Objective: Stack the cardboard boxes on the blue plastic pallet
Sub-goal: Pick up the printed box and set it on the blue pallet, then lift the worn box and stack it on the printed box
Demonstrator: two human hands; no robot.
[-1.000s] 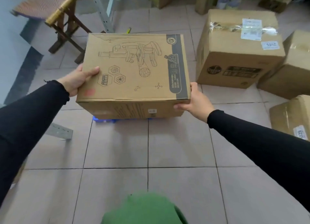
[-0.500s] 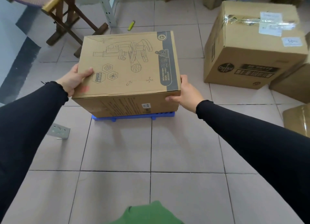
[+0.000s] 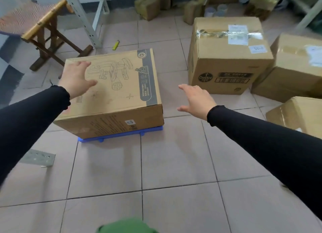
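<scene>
A cardboard box (image 3: 120, 93) printed with a microscope drawing rests on the blue plastic pallet (image 3: 122, 136), of which only the front edge shows. My left hand (image 3: 76, 78) hovers open over the box's left top, fingers spread. To the right of the box, my right hand (image 3: 195, 100) is open in the air and holds nothing. A large taped cardboard box (image 3: 228, 58) stands on the floor to the right, with two more boxes (image 3: 299, 65) (image 3: 299, 116) beside it.
A wooden stool (image 3: 43, 34) stands at the back left next to a grey metal rack post (image 3: 81, 18). A yellow lighter (image 3: 115, 44) lies behind the pallet. A metal bracket (image 3: 39, 158) lies front left. Small packages (image 3: 148, 6) line the back wall.
The microscope box went down onto the blue pallet. Both hands let go of its sides; the left now hovers over its top and the right has pulled away to the right.
</scene>
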